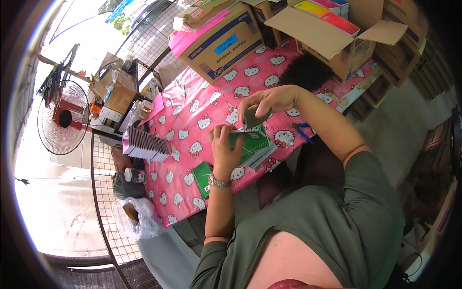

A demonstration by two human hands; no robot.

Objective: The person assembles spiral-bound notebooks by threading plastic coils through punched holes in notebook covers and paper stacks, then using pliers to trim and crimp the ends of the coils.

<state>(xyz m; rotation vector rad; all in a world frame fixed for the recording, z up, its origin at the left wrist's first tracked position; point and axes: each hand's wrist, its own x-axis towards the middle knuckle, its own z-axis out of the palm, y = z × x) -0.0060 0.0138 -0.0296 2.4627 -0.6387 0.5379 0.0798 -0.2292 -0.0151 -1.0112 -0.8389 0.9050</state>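
Note:
A green spiral notebook (255,144) lies on a small stack of notebooks near the table's front edge. My left hand (226,147) is closed on its upper left side, beside the bound edge. Above that edge, my right hand (273,101) bends over a dark olive piece (255,118), which looks like a cover or card, with its fingers closed on it. A thin wire coil (281,128) runs out to the right from the binding. Blue-handled pliers (303,132) rest at its far end. Left of the stack lies another green notebook (202,179), partly behind my left wrist.
The table has a pink patterned cloth (192,125). A row of notebooks (145,144) stands at the left edge. Cardboard boxes (221,48) and an open box of notebooks (332,41) line the back. A black fuzzy bundle (306,72) lies behind my right hand; a fan (64,118) stands left.

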